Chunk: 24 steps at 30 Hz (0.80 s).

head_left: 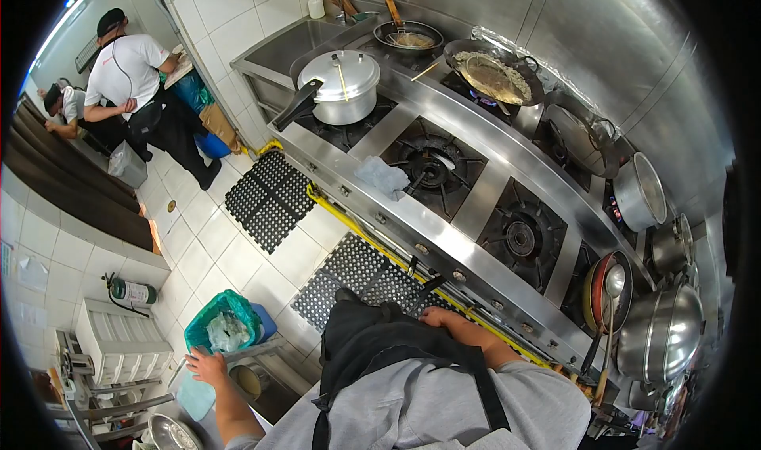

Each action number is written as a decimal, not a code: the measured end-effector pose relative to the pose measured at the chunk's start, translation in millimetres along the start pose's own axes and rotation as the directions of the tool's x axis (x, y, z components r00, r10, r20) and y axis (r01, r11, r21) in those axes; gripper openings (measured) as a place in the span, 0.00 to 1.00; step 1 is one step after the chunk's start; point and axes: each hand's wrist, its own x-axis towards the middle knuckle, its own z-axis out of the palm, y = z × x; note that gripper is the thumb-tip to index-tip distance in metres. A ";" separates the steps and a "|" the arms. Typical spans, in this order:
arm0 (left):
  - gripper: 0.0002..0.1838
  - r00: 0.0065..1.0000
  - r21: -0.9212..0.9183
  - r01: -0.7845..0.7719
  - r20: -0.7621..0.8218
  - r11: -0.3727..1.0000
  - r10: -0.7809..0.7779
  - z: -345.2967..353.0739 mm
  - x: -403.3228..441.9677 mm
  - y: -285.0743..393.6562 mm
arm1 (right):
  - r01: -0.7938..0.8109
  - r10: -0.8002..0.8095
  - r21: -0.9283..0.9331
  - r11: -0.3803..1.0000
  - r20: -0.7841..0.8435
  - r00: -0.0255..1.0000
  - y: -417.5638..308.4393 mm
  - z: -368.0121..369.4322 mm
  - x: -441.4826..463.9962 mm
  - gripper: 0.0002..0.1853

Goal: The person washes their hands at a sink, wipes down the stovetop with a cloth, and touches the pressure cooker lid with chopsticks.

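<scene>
My left hand is open, its fingers spread, at the edge of a metal work surface at lower left. Next to it lies a flat pale-blue sheet or board; a metal container sits in the recess to its right. Low beside my black apron is my right hand, close to the front of the stove. Its fingers are small in view and partly turned away, so their grip is unclear.
A pressure cooker, a wok with oil over a flame, and other pans stand on the stove. A crumpled cloth lies on its front edge. A green-lined bin and rubber mats are on the floor. Two people work at upper left.
</scene>
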 end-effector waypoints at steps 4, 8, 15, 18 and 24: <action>0.44 1.000 0.009 -0.003 0.010 1.000 0.003 -1.3 0.1 0.1 | -0.017 0.017 -0.007 1.000 -0.005 1.000 -3.0 -1.9 -3.6 0.28; 0.44 1.000 0.019 0.001 0.029 1.000 -0.002 -5.2 -0.7 1.4 | -0.021 0.022 -0.004 1.000 0.029 0.999 -6.3 -6.1 -7.1 0.27; 0.45 0.999 0.010 0.002 0.033 1.000 -0.003 -4.1 -0.5 0.5 | -0.010 0.011 -0.030 0.999 0.031 0.999 -13.3 -10.4 -11.0 0.26; 0.44 0.999 0.019 0.008 0.040 1.000 -0.009 -4.1 0.6 0.7 | -0.011 0.012 -0.004 1.000 0.049 0.999 -17.3 -14.2 -17.6 0.26; 0.45 0.999 0.022 -0.008 0.036 1.000 0.008 6.1 3.3 -3.9 | 0.013 -0.012 -0.040 0.999 0.014 1.000 -21.1 -14.5 -17.5 0.25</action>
